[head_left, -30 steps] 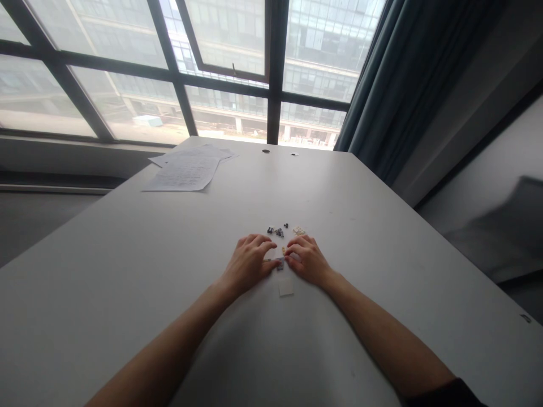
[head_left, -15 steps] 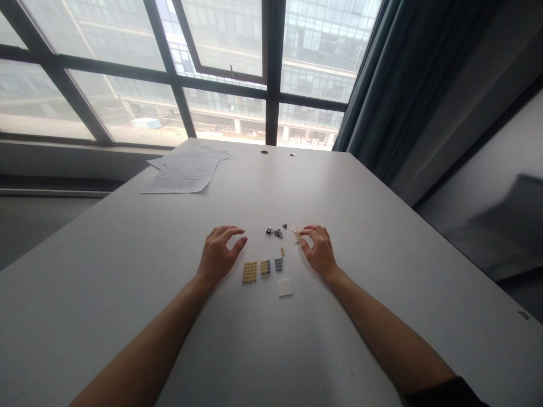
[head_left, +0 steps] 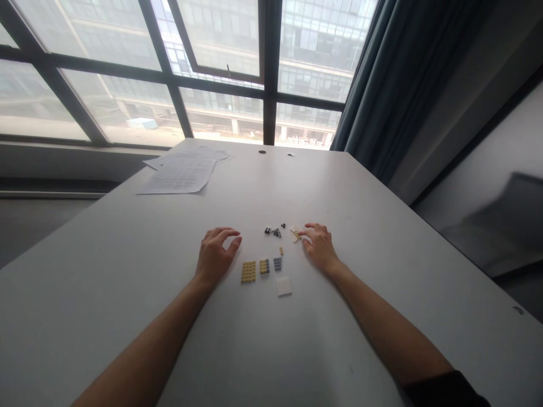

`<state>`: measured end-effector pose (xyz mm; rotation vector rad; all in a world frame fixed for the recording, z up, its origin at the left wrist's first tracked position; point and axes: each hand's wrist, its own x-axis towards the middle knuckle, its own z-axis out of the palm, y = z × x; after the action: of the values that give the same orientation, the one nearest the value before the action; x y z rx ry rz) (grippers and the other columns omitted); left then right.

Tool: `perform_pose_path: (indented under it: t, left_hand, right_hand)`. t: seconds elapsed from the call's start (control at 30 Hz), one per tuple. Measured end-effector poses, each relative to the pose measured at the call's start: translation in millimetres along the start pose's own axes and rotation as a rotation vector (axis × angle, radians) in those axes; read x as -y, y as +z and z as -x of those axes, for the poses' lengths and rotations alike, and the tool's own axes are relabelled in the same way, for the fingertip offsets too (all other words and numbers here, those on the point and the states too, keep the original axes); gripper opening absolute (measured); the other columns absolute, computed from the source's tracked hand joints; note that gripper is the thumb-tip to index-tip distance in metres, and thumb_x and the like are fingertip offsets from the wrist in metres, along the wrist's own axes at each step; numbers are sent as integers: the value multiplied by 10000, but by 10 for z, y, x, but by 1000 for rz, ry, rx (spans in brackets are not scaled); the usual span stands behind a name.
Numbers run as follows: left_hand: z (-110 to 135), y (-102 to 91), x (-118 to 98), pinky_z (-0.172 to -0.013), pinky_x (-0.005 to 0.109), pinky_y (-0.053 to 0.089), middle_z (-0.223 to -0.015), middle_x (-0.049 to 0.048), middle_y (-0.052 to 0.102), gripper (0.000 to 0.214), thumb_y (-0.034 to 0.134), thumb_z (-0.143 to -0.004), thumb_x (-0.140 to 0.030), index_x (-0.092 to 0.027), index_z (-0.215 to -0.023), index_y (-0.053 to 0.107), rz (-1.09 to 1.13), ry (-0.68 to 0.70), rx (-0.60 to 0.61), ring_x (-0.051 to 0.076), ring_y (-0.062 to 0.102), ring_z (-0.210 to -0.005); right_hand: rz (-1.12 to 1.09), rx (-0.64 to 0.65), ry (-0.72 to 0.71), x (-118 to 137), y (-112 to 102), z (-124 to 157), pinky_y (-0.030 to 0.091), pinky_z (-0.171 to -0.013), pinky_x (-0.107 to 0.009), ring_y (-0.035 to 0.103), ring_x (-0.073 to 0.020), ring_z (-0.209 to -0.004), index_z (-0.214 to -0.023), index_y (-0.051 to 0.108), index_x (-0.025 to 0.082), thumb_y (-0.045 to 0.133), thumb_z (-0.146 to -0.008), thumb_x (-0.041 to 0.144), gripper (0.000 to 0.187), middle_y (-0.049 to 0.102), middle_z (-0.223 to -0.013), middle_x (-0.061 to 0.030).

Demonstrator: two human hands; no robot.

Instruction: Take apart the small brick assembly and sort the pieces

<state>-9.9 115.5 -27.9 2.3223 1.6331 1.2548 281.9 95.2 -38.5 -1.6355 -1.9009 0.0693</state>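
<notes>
My left hand (head_left: pixel 215 250) rests on the white table, thumb and fingers curved apart with nothing between them. Closest to it is a tan studded plate (head_left: pixel 248 272). At the right, my right hand (head_left: pixel 319 246) has its fingertips at the edge of a cluster of white building pieces (head_left: pixel 296 233); its thumb and fingers are apart. Between the hands lie small black pieces (head_left: pixel 272 232) and a tiny yellow piece (head_left: pixel 280 251). Nearer me are a tan-and-grey brick (head_left: pixel 264 267), a blue-grey plate (head_left: pixel 277 264) and a smooth white square tile (head_left: pixel 284 286).
Printed paper sheets (head_left: pixel 178 174) lie at the table's far left. Two round cable holes, one dark (head_left: pixel 262 152), sit near the far edge of the table (head_left: pixel 237 350). Beyond it are windows and a dark blue curtain (head_left: pixel 360 85).
The view has shifted slightly. My left hand's thumb and fingers are a little closer together; my right hand has barely moved beside the white pieces.
</notes>
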Motion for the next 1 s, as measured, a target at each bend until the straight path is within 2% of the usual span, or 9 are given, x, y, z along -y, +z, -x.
perform_pose_path:
  t: [0.17, 0.47, 0.6, 0.77, 0.87, 1.0]
  left_hand:
    - [4, 8, 15, -917, 373, 435, -969, 55, 664, 231, 511, -859, -365, -196, -874, 668, 2, 5, 6, 217, 568, -949]
    - [0, 26, 30, -920, 380, 435, -961, 56, 669, 233, 507, -856, -355, -195, -871, 675, 4, 12, -1, 217, 571, -941]
    - [-2, 37, 41, -907, 378, 438, -946, 58, 675, 232, 514, -849, -357, -194, -852, 679, 10, 24, -19, 222, 574, -927]
    - [5, 41, 41, -896, 377, 437, -954, 58, 672, 228, 518, -851, -356, -194, -856, 679, 0, 32, -19, 225, 569, -935]
    - [7, 38, 33, -891, 378, 438, -958, 56, 671, 224, 521, -850, -355, -197, -858, 679, 0, 24, -14, 226, 567, -943]
    - [7, 33, 27, -898, 387, 436, -954, 58, 672, 228, 519, -850, -352, -192, -854, 682, -3, 31, -17, 228, 565, -937]
  right_hand:
    - [33, 26, -18, 10, -11, -3, 375, -923, -473, 448, -276, -1121, -909, 715, 272, 575, -809, 138, 218, 587, -1187, -63]
    - [11, 45, 1, 47, -6, 8, 363, -949, -453, 453, -263, -1126, -1042, 683, 263, 571, -822, 148, 272, 579, -1194, -75]
    - [-72, 47, -155, 128, -38, 28, 347, -981, -417, 450, -233, -1153, -991, 700, 268, 598, -801, 137, 252, 588, -1188, -50]
    - [-107, 115, -343, 237, 2, 77, 322, -998, -404, 413, -227, -1220, -920, 725, 294, 610, -784, 113, 254, 592, -1201, -18]
    - [-85, 148, -367, 264, 27, 92, 299, -1019, -408, 403, -230, -1232, -912, 730, 289, 604, -792, 116, 245, 601, -1190, -21]
    - [-47, 160, -319, 246, 40, 90, 288, -1029, -408, 396, -228, -1233, -952, 721, 277, 580, -833, 153, 223, 595, -1204, -32]
